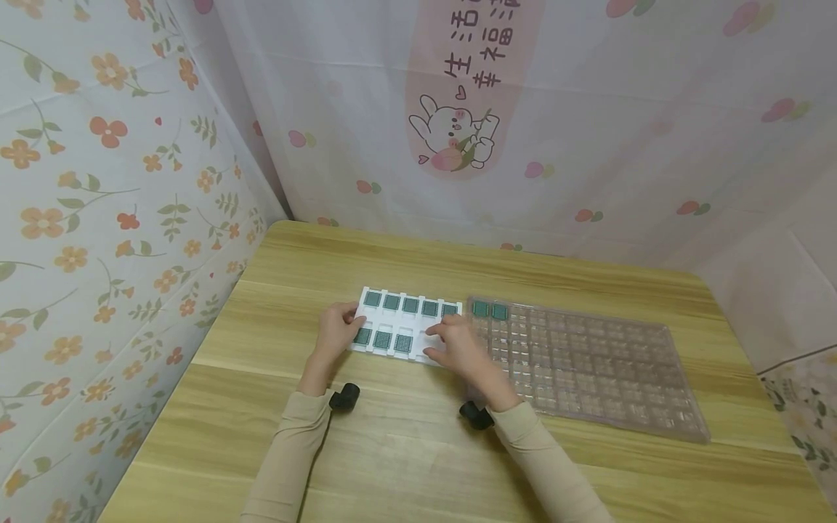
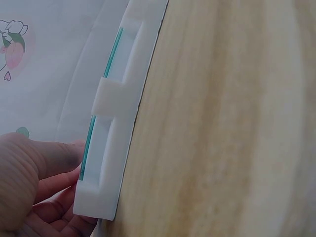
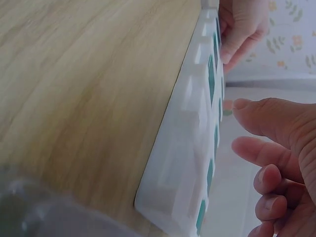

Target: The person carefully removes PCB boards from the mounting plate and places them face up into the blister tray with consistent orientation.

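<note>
A white tray (image 1: 392, 320) lies on the table, with small green square chips (image 1: 403, 343) set in two rows of slots. My left hand (image 1: 336, 333) grips its left end, thumb at the upper edge and the other fingers curled beside and below, as the left wrist view shows. Over the tray's right end hovers my right hand (image 1: 463, 352). In the right wrist view its thumb (image 3: 271, 116) and index finger are apart with nothing between them. Near those fingertips, a slot in the front row shows bare white. The right hand hides part of the tray's right corner.
Right beside the white tray is a large clear plastic tray (image 1: 598, 363) with many small compartments. Two green chips (image 1: 490, 310) sit in its back left corner. The wooden table (image 1: 392, 465) runs back to a printed curtain (image 1: 366, 145).
</note>
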A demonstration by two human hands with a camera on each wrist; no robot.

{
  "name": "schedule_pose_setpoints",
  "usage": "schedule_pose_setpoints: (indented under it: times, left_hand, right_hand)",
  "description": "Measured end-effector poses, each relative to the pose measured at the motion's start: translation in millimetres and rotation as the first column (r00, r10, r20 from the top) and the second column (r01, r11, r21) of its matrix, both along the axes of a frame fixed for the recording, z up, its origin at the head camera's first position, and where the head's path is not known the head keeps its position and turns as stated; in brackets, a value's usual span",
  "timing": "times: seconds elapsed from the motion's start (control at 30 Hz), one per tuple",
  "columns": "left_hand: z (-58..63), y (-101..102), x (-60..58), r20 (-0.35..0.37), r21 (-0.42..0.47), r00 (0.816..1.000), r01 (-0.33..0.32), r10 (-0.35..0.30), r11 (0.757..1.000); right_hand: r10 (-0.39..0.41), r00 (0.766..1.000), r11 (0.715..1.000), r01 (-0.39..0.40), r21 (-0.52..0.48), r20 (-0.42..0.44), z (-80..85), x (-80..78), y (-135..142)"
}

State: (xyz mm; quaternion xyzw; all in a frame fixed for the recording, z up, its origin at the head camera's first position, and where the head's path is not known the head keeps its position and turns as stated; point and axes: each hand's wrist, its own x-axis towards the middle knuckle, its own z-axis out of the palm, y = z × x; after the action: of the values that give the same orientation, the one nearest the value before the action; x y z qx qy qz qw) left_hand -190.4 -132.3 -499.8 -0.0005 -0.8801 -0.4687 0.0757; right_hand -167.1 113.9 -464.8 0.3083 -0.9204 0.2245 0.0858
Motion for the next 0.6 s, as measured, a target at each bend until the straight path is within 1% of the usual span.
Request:
schedule_pose_setpoints:
  times: [0.13,0.33,0.6]
  left_hand:
    - [0.5,0,0.3,0.013,-0.002,1.0,-0.003,0.003,1.0]
    - [0.3,0,0.3,0.019,-0.007,1.0,-0.005,0.005,1.0]
    - [1.1,0,-0.2,0.033,-0.009,0.999,0.0,0.0,1.0]
  right_hand:
    - [0.009,1.0,1.0,-0.009,-0.025,0.0,-0.2,0.4,-4]
    - [0.008,1.0,1.0,-0.008,-0.007,0.002,-1.4,0.0,-8]
    - [0.023,0.999,0.999,-0.024,-0.021,-0.03,-4.7,-2.8,-13]
